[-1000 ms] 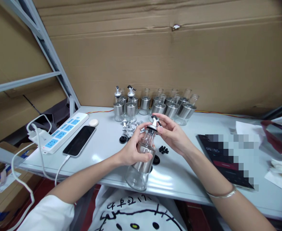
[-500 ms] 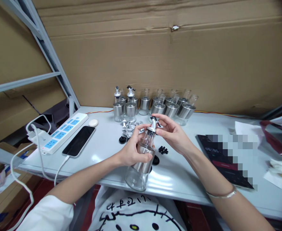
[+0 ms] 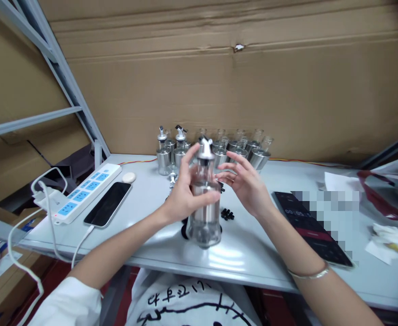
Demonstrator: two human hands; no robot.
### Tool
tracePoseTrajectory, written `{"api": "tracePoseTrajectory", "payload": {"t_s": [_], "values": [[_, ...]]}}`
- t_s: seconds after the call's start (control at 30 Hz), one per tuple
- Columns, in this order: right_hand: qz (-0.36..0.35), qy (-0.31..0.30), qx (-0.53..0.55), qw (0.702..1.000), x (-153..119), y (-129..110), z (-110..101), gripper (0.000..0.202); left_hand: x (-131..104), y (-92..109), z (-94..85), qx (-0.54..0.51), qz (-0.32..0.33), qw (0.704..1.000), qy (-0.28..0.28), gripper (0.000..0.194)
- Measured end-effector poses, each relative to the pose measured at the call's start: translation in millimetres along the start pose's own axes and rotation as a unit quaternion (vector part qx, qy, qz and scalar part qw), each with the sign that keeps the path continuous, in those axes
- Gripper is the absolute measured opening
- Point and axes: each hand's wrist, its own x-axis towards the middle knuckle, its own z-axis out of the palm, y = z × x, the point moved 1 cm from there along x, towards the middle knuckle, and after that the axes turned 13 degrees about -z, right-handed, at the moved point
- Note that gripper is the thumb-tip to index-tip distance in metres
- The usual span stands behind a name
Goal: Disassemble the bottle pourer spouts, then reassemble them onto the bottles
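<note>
My left hand (image 3: 185, 194) is wrapped round a glass oil bottle (image 3: 207, 213) with a steel sleeve, held nearly upright above the front of the table. A grey pour spout (image 3: 206, 148) with a black flap sits on the bottle's neck. Just right of the neck, my right hand (image 3: 244, 183) has its fingers apart and holds nothing. Small black plugs (image 3: 228, 214) lie in a cluster below that hand. Part of a black ring (image 3: 184, 230) shows behind the bottle's base. Loose spouts (image 3: 172, 179) are mostly hidden by my left hand.
Several sleeved bottles (image 3: 260, 158) stand at the back, two on the left with spouts (image 3: 180, 132). On the left are a power strip (image 3: 87, 194), a phone (image 3: 108, 204) and a round white case (image 3: 129, 177). A tablet (image 3: 314, 231) and crumpled tissue (image 3: 390, 237) lie right.
My left hand has raised the bottle and brought it more upright, away from the table's front edge. My right hand has let go of the spout and moved off to the right, fingers spreading.
</note>
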Motion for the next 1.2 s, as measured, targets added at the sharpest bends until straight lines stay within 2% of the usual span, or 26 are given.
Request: {"api": "tracePoseTrajectory", "payload": {"t_s": [0.13,0.27,0.4,0.53,0.67,0.83,1.0,1.2], "values": [[-0.026,0.053,-0.019,0.998,0.5,-0.5,-1.4,0.035,47.8,12.9,-8.9,0.134,0.099,0.984,0.061,0.094],[-0.069,0.065,-0.050,0.994,-0.7,-1.0,-0.1,0.034,90.1,-2.9,-18.1,0.243,0.185,0.949,0.079,0.086],[-0.116,0.067,-0.105,0.985,-0.7,-1.6,-1.1,0.034,113.8,-25.9,-26.1,0.276,0.180,0.937,0.114,0.083],[-0.133,0.048,-0.128,0.982,-1.8,-1.1,0.5,0.036,131.1,-40.8,-32.3,0.271,0.180,0.936,0.136,0.085],[-0.134,0.030,-0.143,0.980,-4.3,-1.4,4.7,0.037,142.1,-55.3,-34.7,0.282,0.164,0.937,0.122,0.084],[-0.127,0.019,-0.133,0.983,-5.7,-1.7,7.2,0.038,140.6,-71.4,-33.7,0.287,0.128,0.942,0.122,0.083],[-0.122,0.014,-0.138,0.983,-5.7,-2.3,8.4,0.038,138.4,-77.8,-33.0,0.281,0.090,0.946,0.134,0.084],[-0.120,0.002,-0.119,0.986,-6.0,-0.8,9.3,0.035,140.5,-83.8,-32.7,0.290,0.095,0.942,0.137,0.083]]}}
